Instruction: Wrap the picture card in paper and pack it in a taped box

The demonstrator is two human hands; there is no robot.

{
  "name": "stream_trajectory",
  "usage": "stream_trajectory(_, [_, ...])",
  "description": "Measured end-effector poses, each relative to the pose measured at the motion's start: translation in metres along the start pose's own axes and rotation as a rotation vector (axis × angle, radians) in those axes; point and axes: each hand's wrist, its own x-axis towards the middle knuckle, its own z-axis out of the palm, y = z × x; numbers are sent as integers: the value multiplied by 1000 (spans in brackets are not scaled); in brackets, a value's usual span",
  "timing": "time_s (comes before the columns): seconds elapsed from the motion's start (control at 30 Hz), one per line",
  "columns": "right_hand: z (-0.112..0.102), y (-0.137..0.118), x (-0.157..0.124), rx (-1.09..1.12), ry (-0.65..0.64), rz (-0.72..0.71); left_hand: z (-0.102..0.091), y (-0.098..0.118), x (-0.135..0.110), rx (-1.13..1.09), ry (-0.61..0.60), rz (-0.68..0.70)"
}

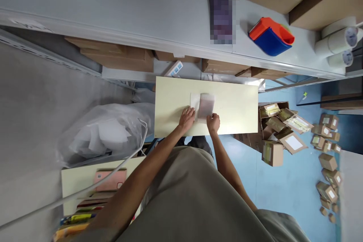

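On the cream tabletop [238,109] in front of me lies a flat, pinkish-brown rectangle in a translucent wrapper [206,106]. A white sheet [194,100] lies along its left side. My left hand [187,119] rests palm down with its fingers stretched over the lower left edge of that sheet. At the rectangle's lower right corner, my right hand [213,122] is closed, with thumb and fingers pinching the wrapper's edge. What exactly is inside the wrapper cannot be made out.
A grey shelf [127,19] behind the table holds a red and blue tape dispenser [270,36], tape rolls [337,41] and large cartons. To the right, a box holds several small parcels [295,141], with more on the floor. A clear plastic bag [99,132] and a white cable [113,172] are at left.
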Motion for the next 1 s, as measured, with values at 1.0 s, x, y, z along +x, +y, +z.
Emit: stream_trajectory(1.0, [43, -18, 36, 35, -65, -274, 13, -22, -13, -530, 236, -414])
